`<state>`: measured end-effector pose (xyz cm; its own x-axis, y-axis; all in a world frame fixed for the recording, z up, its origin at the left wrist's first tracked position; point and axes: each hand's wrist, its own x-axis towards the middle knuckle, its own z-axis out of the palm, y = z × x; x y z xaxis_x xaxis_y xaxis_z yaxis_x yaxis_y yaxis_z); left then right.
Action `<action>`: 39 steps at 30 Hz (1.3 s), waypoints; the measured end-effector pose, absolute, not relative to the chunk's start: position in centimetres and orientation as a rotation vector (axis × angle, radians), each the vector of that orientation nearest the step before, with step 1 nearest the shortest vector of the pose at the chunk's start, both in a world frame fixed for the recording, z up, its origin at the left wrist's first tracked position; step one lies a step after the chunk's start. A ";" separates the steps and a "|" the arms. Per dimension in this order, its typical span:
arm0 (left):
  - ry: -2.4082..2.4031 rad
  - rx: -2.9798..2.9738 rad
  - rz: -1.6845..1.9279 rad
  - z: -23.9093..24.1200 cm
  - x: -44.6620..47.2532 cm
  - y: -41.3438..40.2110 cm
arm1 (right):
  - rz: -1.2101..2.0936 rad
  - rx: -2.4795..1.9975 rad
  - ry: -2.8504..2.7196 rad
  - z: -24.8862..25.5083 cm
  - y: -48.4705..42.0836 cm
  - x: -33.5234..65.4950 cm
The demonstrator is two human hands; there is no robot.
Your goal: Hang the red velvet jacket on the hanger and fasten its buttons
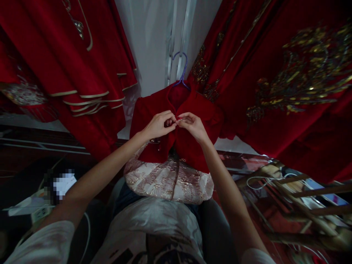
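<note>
A small red jacket (198,150) hangs in front of me on a purple hanger (183,71). Pale, shiny brocade cloth (162,181) shows beneath its lower edge. At the front opening below the collar, my left hand (162,124) pinches with thumb and fingers together. My right hand (193,126) meets it there, its fingertips closed on a small shiny ornament (179,119) at the jacket's front. What lies between the left fingertips is too small to make out.
Red garments with pale piping (90,73) hang at the left. On the right hangs red cloth with gold sequin embroidery (302,84). A wooden rack (299,212) with white cables stands at the lower right. A power strip (41,212) lies at the lower left.
</note>
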<state>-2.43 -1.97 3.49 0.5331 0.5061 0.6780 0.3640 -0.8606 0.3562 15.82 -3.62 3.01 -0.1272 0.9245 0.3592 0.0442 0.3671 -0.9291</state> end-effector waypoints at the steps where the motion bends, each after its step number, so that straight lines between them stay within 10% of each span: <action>1: 0.732 2.578 1.240 3.5 -2.4 -2.0 | 0.984 -0.919 -1.483 3.1 -3.5 15.9; 17: 0.777 2.752 1.205 3.9 -1.5 -2.2 | 1.031 -0.929 -1.426 2.4 -2.4 15.3; 28: 0.775 1.562 1.383 -3.0 0.8 -3.3 | 0.606 -0.934 -1.635 -1.4 -6.5 14.5; 39: 0.833 1.628 1.366 -3.5 1.2 -2.5 | 0.970 -1.100 -1.351 -0.4 -6.0 18.3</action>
